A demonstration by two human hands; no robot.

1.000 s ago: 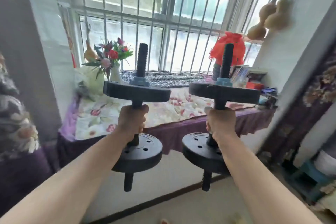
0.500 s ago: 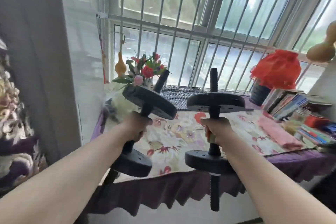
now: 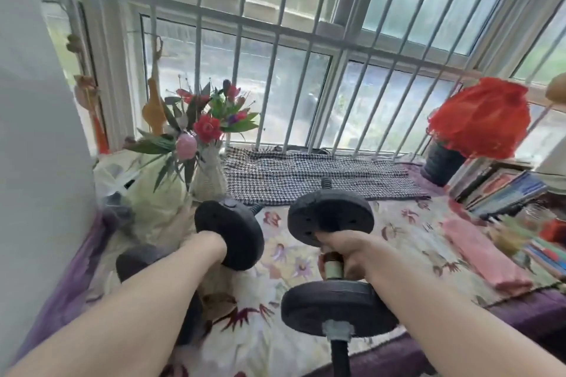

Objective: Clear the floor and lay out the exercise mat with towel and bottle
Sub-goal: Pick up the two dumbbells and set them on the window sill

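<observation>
I hold two black dumbbells over the floral cloth of the window ledge. My left hand grips the handle of the left dumbbell; its far plate hides most of the hand, and its near plate sits low by my forearm. The right dumbbell lies nearly level, threaded bar pointing at me, with my right hand closed around its handle between the two plates. A folded pink towel lies on the cloth to the right. No mat or bottle is in view.
A vase of flowers and a plastic bag stand at the ledge's left. A houndstooth cloth lies along the barred window. A red-wrapped pot, stacked books and small clutter fill the right side.
I have stepped closer to the ledge. Both dumbbells have come down from upright in front of me to low over the floral cloth, tilted toward lying flat.
</observation>
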